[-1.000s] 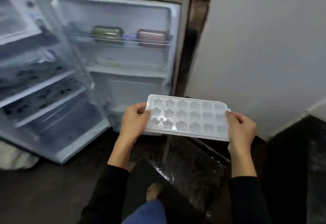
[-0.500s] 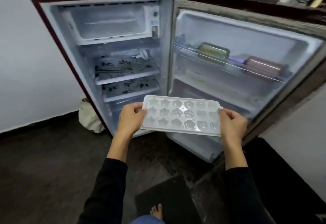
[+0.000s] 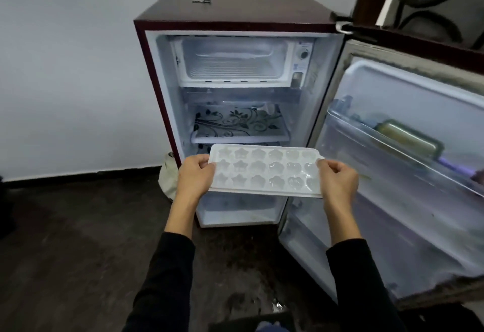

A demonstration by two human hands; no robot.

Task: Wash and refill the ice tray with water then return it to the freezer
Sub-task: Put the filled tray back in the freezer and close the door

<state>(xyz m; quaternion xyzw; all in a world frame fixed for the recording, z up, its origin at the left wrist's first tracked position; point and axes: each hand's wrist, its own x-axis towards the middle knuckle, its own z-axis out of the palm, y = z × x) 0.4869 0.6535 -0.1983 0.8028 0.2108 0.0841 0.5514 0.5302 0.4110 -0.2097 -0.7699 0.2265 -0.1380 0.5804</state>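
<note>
Holding the ice tray [image 3: 265,172] out flat in front of the little fridge [image 3: 235,25], one short end in each grip. My left hand [image 3: 195,178] has the left edge, thumb hooked over the top rim and the rest of the fingers curled underneath. My right hand [image 3: 337,180] does the same on the right edge, thumb on top near the corner, fingers tucked below. Both arms reach forward about level with each other, wrists fairly straight, black sleeves [image 3: 167,279] pulled down to just above the wrists.

The tray sits roughly level, maybe tipped a hair toward me, and its star and flower shaped cells look glossy, like there's water in them. It hovers in front of the lower part of the open fridge, below the patterned glass shelf [image 3: 239,125] and well below the freezer box [image 3: 233,60] at the top, which stands open.

The fridge door [image 3: 408,164] swings wide on my right, with a greenish container [image 3: 408,139] in its upper rack. A pale bag [image 3: 169,177] slumps on the dark floor [image 3: 65,240] by the fridge's left corner.
</note>
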